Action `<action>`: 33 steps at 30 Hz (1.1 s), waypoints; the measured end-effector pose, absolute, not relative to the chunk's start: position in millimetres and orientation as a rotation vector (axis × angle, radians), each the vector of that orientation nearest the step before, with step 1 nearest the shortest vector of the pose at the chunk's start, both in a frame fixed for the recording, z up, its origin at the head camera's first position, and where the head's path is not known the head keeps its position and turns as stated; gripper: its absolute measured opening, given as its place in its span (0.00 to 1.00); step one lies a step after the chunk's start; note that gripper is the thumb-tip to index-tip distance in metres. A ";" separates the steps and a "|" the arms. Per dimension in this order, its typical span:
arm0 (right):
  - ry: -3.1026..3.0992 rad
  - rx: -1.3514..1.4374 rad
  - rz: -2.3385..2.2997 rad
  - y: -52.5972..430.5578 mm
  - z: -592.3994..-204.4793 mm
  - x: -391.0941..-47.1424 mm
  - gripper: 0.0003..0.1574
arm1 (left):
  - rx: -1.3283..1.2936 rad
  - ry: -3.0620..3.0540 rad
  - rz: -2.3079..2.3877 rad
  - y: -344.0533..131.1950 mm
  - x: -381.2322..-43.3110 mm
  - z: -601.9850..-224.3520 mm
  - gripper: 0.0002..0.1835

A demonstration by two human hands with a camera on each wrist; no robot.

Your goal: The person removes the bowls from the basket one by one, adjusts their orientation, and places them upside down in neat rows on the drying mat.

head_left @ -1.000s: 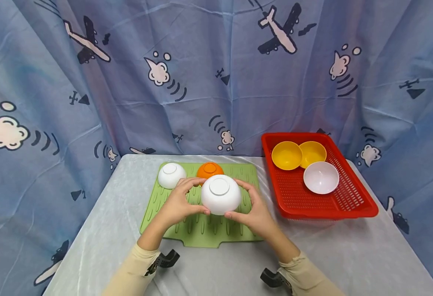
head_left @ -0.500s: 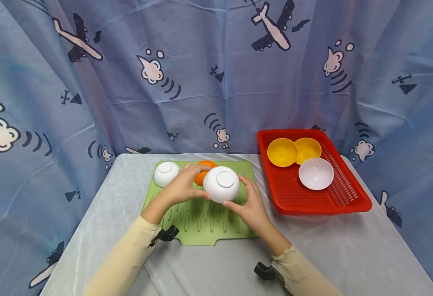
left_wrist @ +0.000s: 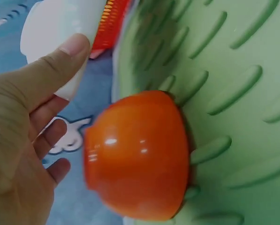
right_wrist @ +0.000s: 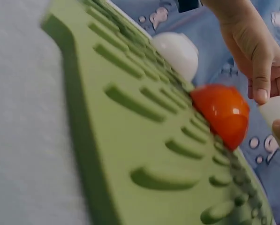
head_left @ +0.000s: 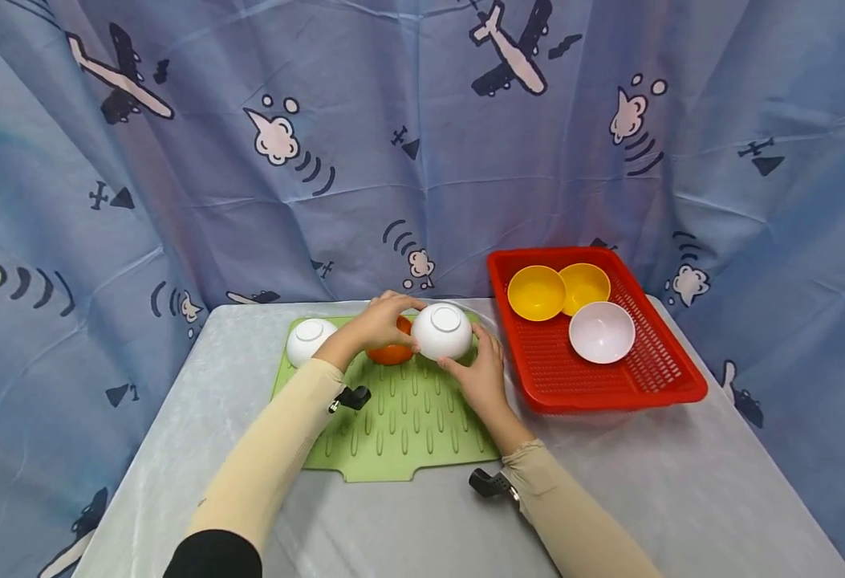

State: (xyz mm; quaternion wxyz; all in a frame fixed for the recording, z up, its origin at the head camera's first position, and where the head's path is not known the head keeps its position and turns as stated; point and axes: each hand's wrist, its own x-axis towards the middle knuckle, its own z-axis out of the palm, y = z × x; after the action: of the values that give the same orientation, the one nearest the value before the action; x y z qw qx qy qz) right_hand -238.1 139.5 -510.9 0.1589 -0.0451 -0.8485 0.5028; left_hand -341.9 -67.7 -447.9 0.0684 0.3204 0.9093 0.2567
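Between both hands, over the far right part of a green drying mat (head_left: pixel 393 449), is an upside-down white bowl (head_left: pixel 442 335). My left hand (head_left: pixel 379 325) pinches its left side, thumb at the rim, as the left wrist view also shows. On the opposite side, my right hand (head_left: pixel 481 373) grips it with the thumb low at the rim. Just left of it an orange bowl (head_left: pixel 391 355) lies upside down on the mat, partly hidden by my left hand in the head view. Another upturned white bowl (head_left: pixel 310 341) rests at the mat's far left corner.
On the right stands a red basket (head_left: pixel 613 403). Inside it are two yellow bowls, one on the left (head_left: pixel 535 295) and one behind it (head_left: pixel 587 286), plus a white bowl (head_left: pixel 601 333), all right side up. A patterned blue curtain (head_left: pixel 306 225) hangs behind the table.
Both hands have carried the white bowl away from me and slightly right, from above the mat's middle to its far right part. The head view has shifted a little to the right.
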 end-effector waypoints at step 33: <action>-2.685 -0.036 1.228 169.5 -536.9 -276.1 0.53 | 0.978 2.764 0.535 -22.4 -371.4 -460.1 0.38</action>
State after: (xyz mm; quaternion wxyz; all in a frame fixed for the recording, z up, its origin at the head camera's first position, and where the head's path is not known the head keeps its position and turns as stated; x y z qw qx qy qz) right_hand -276.1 169.5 -536.9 0.0944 -0.0120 -0.9053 0.4140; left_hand -371.4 -22.4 -460.1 0.0805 0.3272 0.9243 0.1791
